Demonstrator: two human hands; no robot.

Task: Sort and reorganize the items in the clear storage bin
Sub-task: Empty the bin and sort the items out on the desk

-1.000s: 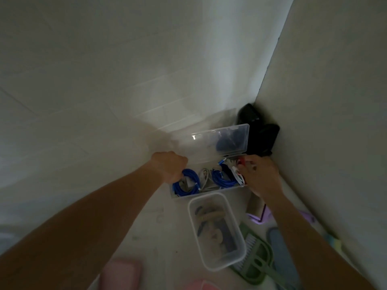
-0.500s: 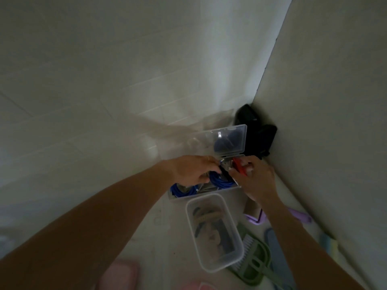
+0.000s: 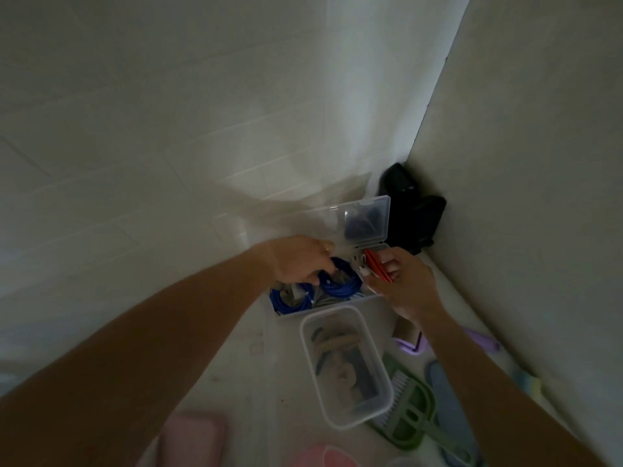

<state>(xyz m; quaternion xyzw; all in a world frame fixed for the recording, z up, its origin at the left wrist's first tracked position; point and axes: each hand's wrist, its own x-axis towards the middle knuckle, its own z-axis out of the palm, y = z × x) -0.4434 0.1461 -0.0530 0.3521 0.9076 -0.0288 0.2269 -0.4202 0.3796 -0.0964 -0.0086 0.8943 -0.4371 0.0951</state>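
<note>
Tiled corner: clear bin (image 3: 337,306) under both hands (image 3: 303,261), cables (image 3: 340,281) inside.

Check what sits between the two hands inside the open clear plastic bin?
Head view: a blue coiled cable and small white connectors lie between the left hand and right hand, in the bin.

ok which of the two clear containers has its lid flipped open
The far clear bin holding blue cables; its hinged lid stands up. The nearer container shows no lid.
</note>
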